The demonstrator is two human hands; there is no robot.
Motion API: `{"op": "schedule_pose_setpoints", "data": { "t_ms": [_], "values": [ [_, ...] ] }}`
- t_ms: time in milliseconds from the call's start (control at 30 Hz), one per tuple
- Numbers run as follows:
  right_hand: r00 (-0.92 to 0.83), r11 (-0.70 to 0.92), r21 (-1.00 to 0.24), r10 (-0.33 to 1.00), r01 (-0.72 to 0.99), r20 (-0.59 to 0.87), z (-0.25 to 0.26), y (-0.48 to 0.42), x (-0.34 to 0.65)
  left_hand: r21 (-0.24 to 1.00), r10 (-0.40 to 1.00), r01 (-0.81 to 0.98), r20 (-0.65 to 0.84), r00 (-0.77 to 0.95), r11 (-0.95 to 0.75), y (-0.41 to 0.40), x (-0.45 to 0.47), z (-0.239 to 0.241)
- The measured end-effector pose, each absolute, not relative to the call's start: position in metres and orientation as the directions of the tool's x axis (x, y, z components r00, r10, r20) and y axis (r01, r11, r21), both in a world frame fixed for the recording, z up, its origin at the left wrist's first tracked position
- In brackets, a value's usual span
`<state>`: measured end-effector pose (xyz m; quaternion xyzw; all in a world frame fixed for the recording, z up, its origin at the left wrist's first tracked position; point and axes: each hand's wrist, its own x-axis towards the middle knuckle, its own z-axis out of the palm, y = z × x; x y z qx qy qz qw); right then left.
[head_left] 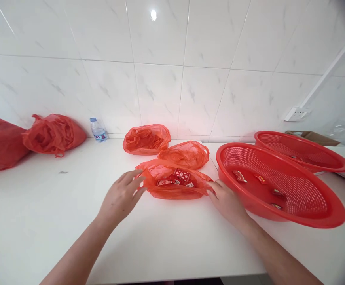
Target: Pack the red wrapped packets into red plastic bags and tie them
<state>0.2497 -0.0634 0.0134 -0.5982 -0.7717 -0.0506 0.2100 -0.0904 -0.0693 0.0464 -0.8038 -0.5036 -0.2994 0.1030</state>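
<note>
Left hand (pixel 122 198) open, fingers spread at 9 o'clock of the front bag (pixel 175 194); right hand (pixel 226 200) on its 3 o'clock edge, can't tell if pinching. Bag's centre table, untied, packets (pixel 182 175) inside. Basket (pixel 309 194), 3 o'clock: few pieces (pixel 239 176) left.

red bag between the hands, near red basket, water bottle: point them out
Red bag (pixel 177 193), head view: front side, below its opening.
Near red basket (pixel 307 196), head view: perforated inner wall.
Water bottle (pixel 98 131), head view: middle of its body.
</note>
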Motion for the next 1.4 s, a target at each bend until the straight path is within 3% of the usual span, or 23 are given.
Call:
{"op": "schedule_pose_setpoints", "data": {
  "t_ms": [100,200,333,500,667,833,967,1067,1133,1200,1300,1400],
  "values": [
    [-0.152,0.222,-0.2,0.937,0.954,0.314,0.012,-0.064,0.25,0.4,0.841,0.886,0.541,-0.021,-0.235,-0.069,-0.096,0.04],
    [-0.104,0.141,-0.19,0.976,0.972,0.192,0.007,-0.058,0.248,0.695,0.92,0.716,0.316,-0.23,-0.059,-0.063,-0.09,0.029],
    [-0.132,0.142,-0.113,0.987,0.983,0.091,0.002,-0.054,0.245,0.835,0.98,0.549,0.123,-0.157,-0.017,-0.057,-0.079,0.024],
    [-0.108,0.111,-0.017,0.988,0.994,0.108,0.001,-0.058,0.246,0.935,0.989,0.354,0.085,-0.12,-0.037,-0.055,-0.079,0.05],
    [-0.109,0.11,-0.006,0.991,0.994,0.074,0.007,-0.062,0.247,0.976,0.988,0.203,0.1,-0.117,-0.074,-0.052,-0.082,0.079],
    [-0.174,0.201,-0.068,0.943,0.977,0.285,0.041,-0.073,0.24,0.99,0.985,0.057,0.131,-0.113,-0.125,-0.045,-0.076,0.095],
    [-0.092,0.285,-0.372,0.884,0.884,0.458,0.096,-0.074,0.235,0.964,0.977,-0.172,0.184,-0.112,-0.201,-0.031,-0.068,0.121],
    [0.028,0.343,-0.683,0.882,0.645,0.47,0.134,-0.059,0.239,0.916,0.941,-0.239,0.286,-0.181,-0.324,-0.019,-0.062,0.147],
    [0.063,0.409,-0.794,0.872,0.449,0.485,0.153,-0.046,0.244,0.888,0.903,-0.217,0.351,-0.25,-0.405,-0.013,-0.061,0.162],
    [0.097,0.478,-0.813,0.84,0.332,0.534,0.165,-0.037,0.249,0.871,0.868,-0.167,0.405,-0.286,-0.462,-0.012,-0.062,0.173],
    [0.16,0.501,-0.775,0.791,0.385,0.591,0.166,-0.04,0.254,0.869,0.847,-0.027,0.474,-0.239,-0.494,-0.02,-0.07,0.175],
    [0.136,0.472,-0.78,0.814,0.41,0.565,0.147,-0.056,0.252,0.852,0.835,0.237,0.512,-0.2,-0.466,-0.038,-0.085,0.157]
  ]
}}
